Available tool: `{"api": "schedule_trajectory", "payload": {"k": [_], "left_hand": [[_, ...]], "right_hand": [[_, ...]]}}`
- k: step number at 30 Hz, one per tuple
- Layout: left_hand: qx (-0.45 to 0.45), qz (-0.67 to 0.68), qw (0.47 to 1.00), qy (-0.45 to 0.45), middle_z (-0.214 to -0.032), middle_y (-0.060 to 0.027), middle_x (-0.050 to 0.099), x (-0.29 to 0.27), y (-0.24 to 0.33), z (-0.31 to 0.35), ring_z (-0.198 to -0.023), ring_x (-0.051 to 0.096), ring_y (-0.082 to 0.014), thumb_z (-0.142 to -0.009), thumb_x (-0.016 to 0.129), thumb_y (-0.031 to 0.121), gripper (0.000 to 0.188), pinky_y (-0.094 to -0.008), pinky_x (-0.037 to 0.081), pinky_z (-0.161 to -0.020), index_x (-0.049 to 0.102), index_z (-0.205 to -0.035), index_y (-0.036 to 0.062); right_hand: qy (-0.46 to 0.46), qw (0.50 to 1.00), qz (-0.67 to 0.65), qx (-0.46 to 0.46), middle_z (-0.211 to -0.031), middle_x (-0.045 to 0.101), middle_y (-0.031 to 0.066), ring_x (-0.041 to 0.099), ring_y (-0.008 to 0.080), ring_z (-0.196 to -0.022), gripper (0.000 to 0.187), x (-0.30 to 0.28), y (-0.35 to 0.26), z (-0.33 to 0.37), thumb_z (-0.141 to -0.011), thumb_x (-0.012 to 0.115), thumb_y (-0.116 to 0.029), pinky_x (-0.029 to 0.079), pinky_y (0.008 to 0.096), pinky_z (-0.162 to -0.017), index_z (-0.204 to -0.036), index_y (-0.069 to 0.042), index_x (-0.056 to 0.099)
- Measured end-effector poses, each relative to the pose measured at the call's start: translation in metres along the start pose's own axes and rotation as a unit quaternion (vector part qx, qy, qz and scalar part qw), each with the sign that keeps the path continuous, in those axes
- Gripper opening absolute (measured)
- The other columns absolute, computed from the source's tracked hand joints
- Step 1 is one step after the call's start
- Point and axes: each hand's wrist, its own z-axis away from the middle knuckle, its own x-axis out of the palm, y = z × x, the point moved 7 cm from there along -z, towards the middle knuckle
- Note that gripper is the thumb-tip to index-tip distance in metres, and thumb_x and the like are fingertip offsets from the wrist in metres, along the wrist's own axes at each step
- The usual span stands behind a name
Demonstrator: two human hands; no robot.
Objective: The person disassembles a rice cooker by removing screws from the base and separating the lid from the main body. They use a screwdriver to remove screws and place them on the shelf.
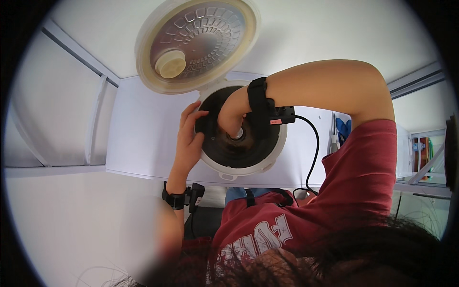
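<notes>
A white rice cooker (266, 164) stands on the white table with its lid (210, 40) tipped back. Its dark inside shows a brownish bottom with a small round metal piece (238, 134) in the middle. My left hand (190, 136) grips the cooker's left rim, its fingertips reaching over the edge. Deep inside the cooker is my right hand (233, 112), bent down at the wrist, its fingers drawn together at the metal piece. The fingertips are partly hidden, and whatever they hold cannot be made out.
The white table (138, 129) runs left and right of the cooker. A black box with a cable (314, 143) is strapped to my right wrist, another device (195, 195) to my left. Blue and grey items (340, 131) lie at the right. White panels with frames stand around.
</notes>
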Motion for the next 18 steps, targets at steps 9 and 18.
{"api": "schedule_trajectory", "payload": {"k": [9,18], "left_hand": [[-0.009,0.004,1.000,0.000,-0.142,-0.0139,0.037,-0.001,0.003,0.001,-0.136,0.031,-0.0293,-0.068,0.038,-0.008,0.050,-0.0383,0.024,-0.112,0.056,-0.114,-0.0002],[-0.010,-0.014,1.000,0.010,-0.140,-0.0142,0.040,-0.002,0.004,0.002,-0.135,0.034,-0.0302,-0.069,0.039,-0.006,0.048,-0.0385,0.026,-0.112,0.056,-0.113,0.0003]], "right_hand": [[0.221,0.969,-0.064,-0.093,-0.081,0.067,0.0143,0.063,0.0290,-0.076,0.027,-0.007,-0.017,0.070,-0.074,0.066,-0.023,0.049,0.0392,-0.070,-0.088,0.000,0.067],[0.263,0.946,-0.184,-0.047,-0.074,0.065,0.0169,0.062,0.0352,-0.073,0.022,0.030,0.001,0.095,-0.083,0.062,-0.020,0.047,0.0418,-0.066,-0.081,0.001,0.066]]}}
